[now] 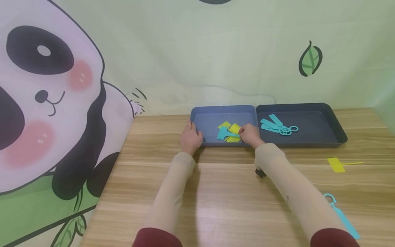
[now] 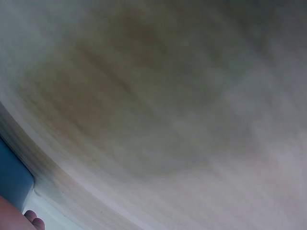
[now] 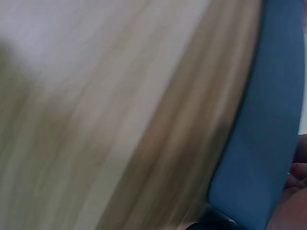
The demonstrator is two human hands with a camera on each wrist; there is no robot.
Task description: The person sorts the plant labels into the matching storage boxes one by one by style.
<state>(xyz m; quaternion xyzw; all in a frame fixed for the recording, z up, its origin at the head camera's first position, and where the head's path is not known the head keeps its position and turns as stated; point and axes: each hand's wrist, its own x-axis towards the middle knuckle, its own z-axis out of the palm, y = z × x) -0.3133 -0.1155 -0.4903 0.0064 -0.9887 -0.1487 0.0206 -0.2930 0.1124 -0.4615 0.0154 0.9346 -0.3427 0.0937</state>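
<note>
My left hand (image 1: 191, 138) holds the left end of the blue tray (image 1: 225, 109), fingers along the outer wall and thumb over the rim. At the tray's right side, my right hand (image 1: 250, 134) pinches the narrow strap of a turquoise tag (image 1: 223, 133) with a broad flat end. This tag lies over several yellow tags (image 1: 235, 128) in the blue tray. In the left wrist view, a few fingertips (image 2: 34, 219) show past the tray's corner. The right wrist view has the tray's front wall (image 3: 259, 120), with curled fingers (image 3: 298, 175) partly visible behind it.
A dark tray (image 1: 311, 125) adjoins on the right, holding several turquoise ring-ended tags (image 1: 276, 126). On the wooden table (image 1: 222, 192) lie a yellow tag (image 1: 336, 165) and a turquoise ring tag (image 1: 347, 221), partly behind the right sleeve. A panda-printed cloth (image 1: 172, 61) hangs behind.
</note>
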